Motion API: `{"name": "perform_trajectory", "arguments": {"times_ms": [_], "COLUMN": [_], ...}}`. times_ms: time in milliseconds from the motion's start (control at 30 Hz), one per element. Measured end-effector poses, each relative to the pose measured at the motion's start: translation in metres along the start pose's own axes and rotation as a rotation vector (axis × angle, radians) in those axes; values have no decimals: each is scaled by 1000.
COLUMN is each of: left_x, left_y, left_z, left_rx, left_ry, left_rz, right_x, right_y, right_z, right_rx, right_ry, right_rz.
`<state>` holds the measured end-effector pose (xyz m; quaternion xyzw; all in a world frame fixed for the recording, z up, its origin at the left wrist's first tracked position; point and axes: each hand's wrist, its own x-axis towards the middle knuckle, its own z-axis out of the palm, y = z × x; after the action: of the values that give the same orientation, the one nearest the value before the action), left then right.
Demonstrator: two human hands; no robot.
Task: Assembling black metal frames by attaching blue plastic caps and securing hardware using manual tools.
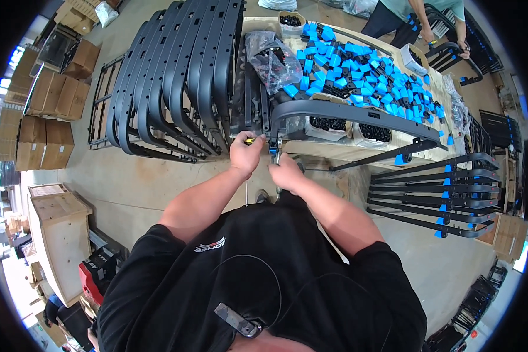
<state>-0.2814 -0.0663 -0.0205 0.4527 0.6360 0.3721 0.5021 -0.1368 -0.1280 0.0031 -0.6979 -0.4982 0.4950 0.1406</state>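
A long curved black metal bar (358, 114) lies across the wooden table (334, 152), its left end bending down toward me. My left hand (246, 154) grips a small tool with a yellow-and-black handle (253, 141) at that end. My right hand (287, 173) is closed just below it, around a small part with a blue piece (273, 149) at the bar's lower tip. What sits inside the right fist is hidden.
Many blue-and-black clips (364, 70) cover the table, with bags and boxes of black parts. Stacked black curved frames (176, 76) stand at the left, finished bars with blue clips (434, 193) at the right. Cardboard boxes (41, 123) line the far left. Another person (428, 17) works beyond the table.
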Motion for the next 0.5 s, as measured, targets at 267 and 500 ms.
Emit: {"name": "perform_trajectory", "arguments": {"times_ms": [267,500], "left_x": [3,4], "left_y": [9,7], "left_z": [2,-4], "left_rx": [-34,-57], "left_ry": [-42,-151], "left_rz": [-49,-174], "right_x": [6,4], "right_y": [5,63], "right_z": [-4,28], "right_rx": [-267,293], "right_ry": [86,-111], "right_rz": [4,-83]}}
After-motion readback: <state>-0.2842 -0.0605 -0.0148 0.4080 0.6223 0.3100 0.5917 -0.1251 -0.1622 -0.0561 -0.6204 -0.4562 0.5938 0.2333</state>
